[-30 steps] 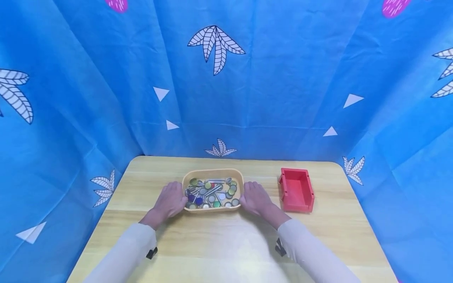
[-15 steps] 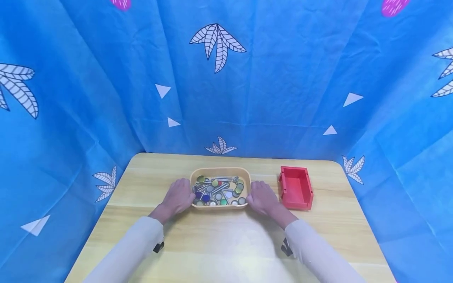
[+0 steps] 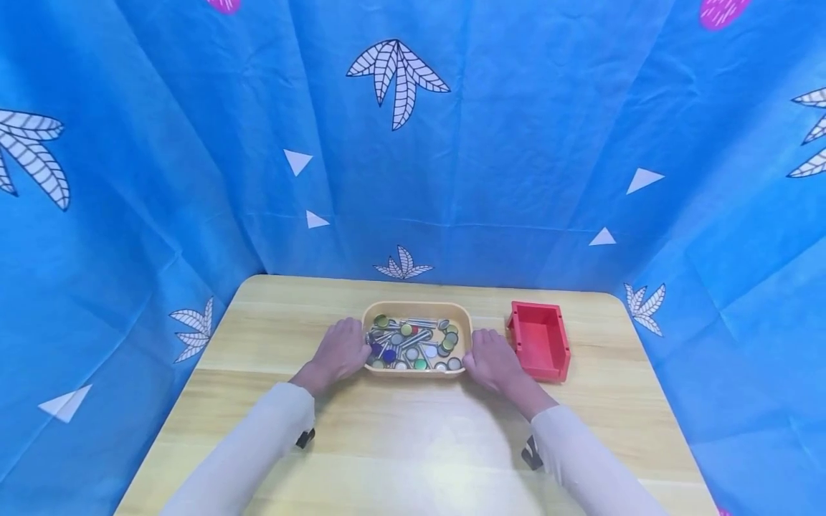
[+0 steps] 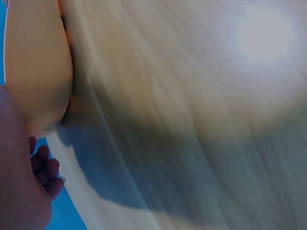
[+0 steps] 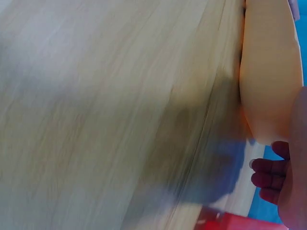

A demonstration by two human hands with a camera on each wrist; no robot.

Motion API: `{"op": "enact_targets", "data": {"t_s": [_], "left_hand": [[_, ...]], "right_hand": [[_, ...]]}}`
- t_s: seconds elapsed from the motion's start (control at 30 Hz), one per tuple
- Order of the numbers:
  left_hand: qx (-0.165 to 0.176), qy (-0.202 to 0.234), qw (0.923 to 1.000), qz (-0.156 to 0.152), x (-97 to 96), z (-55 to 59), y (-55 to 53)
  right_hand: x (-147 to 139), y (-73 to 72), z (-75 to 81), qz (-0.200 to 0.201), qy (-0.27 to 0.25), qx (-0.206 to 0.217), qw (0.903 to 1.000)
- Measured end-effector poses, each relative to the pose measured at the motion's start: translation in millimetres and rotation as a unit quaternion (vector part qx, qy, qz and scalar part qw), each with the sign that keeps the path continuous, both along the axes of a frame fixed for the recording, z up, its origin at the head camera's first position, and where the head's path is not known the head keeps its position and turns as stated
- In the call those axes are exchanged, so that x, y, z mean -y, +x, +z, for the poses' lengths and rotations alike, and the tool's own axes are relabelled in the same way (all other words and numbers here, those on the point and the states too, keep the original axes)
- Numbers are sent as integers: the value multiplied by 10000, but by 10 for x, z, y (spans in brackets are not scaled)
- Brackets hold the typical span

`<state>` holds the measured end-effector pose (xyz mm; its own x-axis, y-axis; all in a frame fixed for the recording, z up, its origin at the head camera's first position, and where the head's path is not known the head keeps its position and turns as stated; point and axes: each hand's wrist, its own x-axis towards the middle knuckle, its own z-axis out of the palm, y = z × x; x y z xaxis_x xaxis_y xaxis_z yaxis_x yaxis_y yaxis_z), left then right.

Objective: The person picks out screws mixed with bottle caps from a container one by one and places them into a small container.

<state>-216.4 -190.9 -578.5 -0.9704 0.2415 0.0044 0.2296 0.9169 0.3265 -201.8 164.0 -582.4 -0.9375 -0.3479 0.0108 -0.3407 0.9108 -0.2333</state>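
A shallow tan tray [image 3: 416, 373] sits on the wooden table in the head view. Several round caps [image 3: 421, 364] in silver, green, yellow and dark blue lie mixed in it with thin silver metal rods [image 3: 422, 321], whose kind I cannot tell. My left hand [image 3: 340, 350] grips the tray's left end, and my right hand [image 3: 495, 360] holds its right end. Each wrist view shows the tray's outer wall, with fingers curled beside its end: left hand [image 4: 21, 187], right hand [image 5: 295, 184]. The fingertips' contact with the tray is partly hidden.
A red plastic bin [image 3: 543, 373] stands just right of my right hand, and its edge [image 5: 240, 223] shows in the right wrist view. Beyond the table [image 3: 413, 444] hangs a blue patterned curtain [image 3: 516, 143], also along both sides.
Both hands have moved the tray to the right, nearer the red bin, which stays in place. The camera view has shifted slightly.
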Motion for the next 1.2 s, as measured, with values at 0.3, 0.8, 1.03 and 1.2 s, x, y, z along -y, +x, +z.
{"op": "enact_targets", "data": {"t_s": [0.3, 0.8, 1.03, 1.2], "left_hand": [[66, -32, 10000, -39, -127, -28, -70], [4, -9, 10000, -4, -134, -19, -66], [-58, -71, 9999, -41, -132, -37, -56], [-134, -131, 9998, -62, -122, -13, -35]], "right_hand": [[-128, -44, 9, 2, 107, -60, 9999], [-136, -46, 27, 60, -26, -66, 10000], [-130, -28, 38, -20, -105, -44, 9999], [-116, -30, 27, -64, -143, -1, 9999]]}}
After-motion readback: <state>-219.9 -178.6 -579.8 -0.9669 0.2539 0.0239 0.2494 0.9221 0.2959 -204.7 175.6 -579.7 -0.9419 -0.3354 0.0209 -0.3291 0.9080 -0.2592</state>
